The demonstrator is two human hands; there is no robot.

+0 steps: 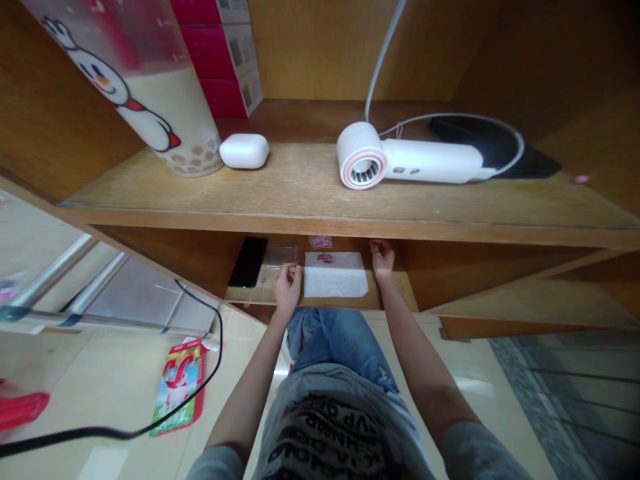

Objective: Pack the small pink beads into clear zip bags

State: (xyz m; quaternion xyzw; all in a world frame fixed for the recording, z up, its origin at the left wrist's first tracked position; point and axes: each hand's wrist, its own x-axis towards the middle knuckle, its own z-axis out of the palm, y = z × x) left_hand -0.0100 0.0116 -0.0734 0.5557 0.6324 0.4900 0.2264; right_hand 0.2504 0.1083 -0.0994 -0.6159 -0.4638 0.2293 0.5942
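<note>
On the lower shelf lies a white sheet of paper (336,277), with a little cluster of small dark red pieces (325,258) on its upper part. My left hand (289,288) is at the paper's left side, fingers curled together, by the edge of a clear plastic bag (281,255). Whether it grips anything is too small to tell. Beyond the paper's right edge is my right hand (383,260), its fingers bent inward and closed; what they hold, if anything, is hidden. A small bag of pinkish-red bits (321,242) lies behind the paper, partly under the upper shelf's edge.
A black phone (249,263) rests at the lower shelf's left. Above, the upper shelf (300,193) overhangs, carrying a milk tea cup (165,120), white earbud case (244,151) and white handheld fan (415,160) with its cable. A black cord (220,333) hangs at left.
</note>
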